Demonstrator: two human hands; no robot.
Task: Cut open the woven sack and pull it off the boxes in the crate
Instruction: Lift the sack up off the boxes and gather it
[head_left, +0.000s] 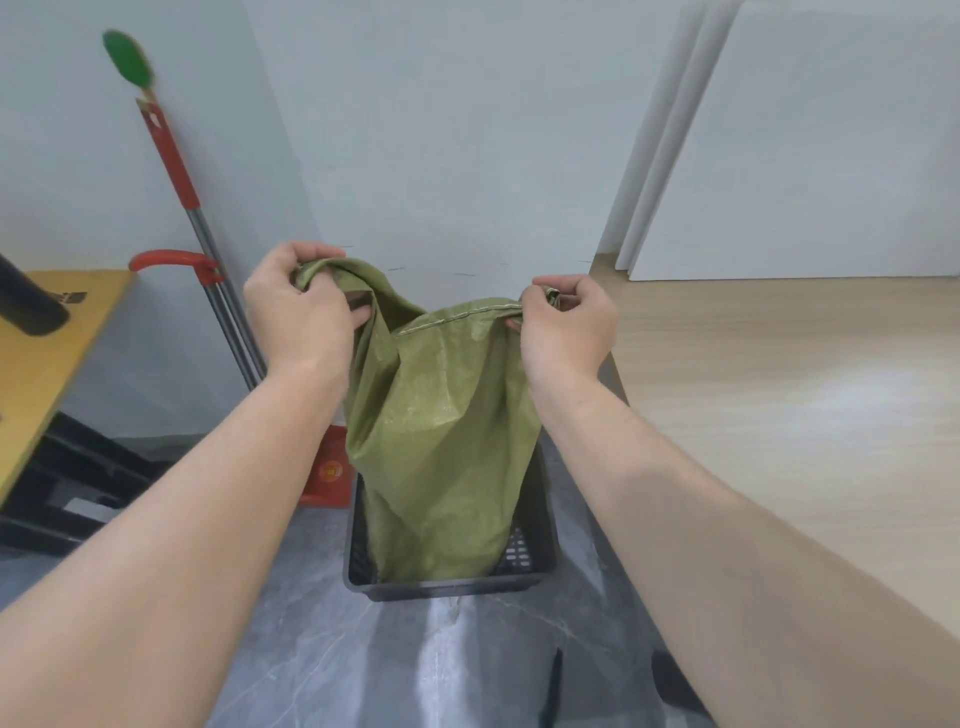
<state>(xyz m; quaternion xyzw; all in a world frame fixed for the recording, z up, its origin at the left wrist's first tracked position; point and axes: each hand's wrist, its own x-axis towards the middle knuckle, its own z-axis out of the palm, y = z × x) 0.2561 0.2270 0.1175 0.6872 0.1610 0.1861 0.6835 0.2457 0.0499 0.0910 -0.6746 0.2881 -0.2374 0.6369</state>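
Sack: a green woven sack (441, 431) is held up by its top edge right above the crate, and its lower end is hung down inside the crate. The fabric is slack and creased.
Sack top: a stitched hem is stretched between the two hands, well above the crate's rim.
Left hand: the left hand (298, 312) is raised above the crate's left side. Its fingers are curled tight round a bunched-up corner of the sack, so nothing's spread wide here.
Right hand: the right hand (566, 327) is raised above the crate's right side. The other end of the hem is gripped in its closed fingers.
Crate: a black plastic crate (452, 584) with slotted walls is set on the grey marbled floor (363, 649). What's under the sack can't be made out.
Dustpan: a red dustpan (327, 473) is stood just behind the crate's left corner, touching or nearly so, hard to tell.
Handles: a couple of metal poles with red grips (208, 244) are leaned on the wall (441, 130), behind and left of the crate.
Yellow table: a yellow table (47, 332) with a black cylinder (28, 304) on it is seen well left of the crate. Dark stacked trays (67, 483) are tucked beneath it.
Wooden top: a pale wooden tabletop (779, 405) is seen right of the crate.
Boards: white boards (805, 156) are propped at the tabletop's far edge, behind and right of the crate.
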